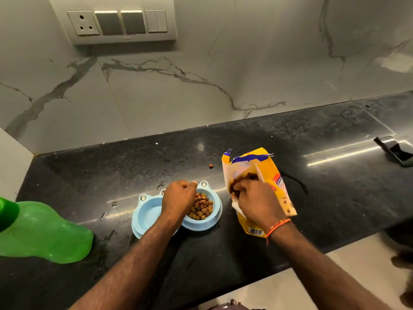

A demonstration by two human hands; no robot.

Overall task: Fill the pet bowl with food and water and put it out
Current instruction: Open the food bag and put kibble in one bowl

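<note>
A light blue double pet bowl point(143, 214) sits on the black counter. Its right compartment holds brown kibble point(201, 209); its left compartment has no kibble in it. My left hand point(178, 198) grips the bowl's middle divider, fingers curled over the far rim. A torn yellow pet food bag point(271, 175) lies open on the counter just right of the bowl. My right hand point(254, 200) reaches into the bag's mouth with its fingers curled among the kibble inside. A green plastic water bottle point(42, 233) lies at the far left.
One loose kibble piece point(211, 166) lies on the black counter point(111, 171) behind the bowl. A dark phone-like object point(395, 149) rests at the right edge. A marble backsplash with a switch plate point(118, 22) rises behind. The counter's front edge runs near my forearms.
</note>
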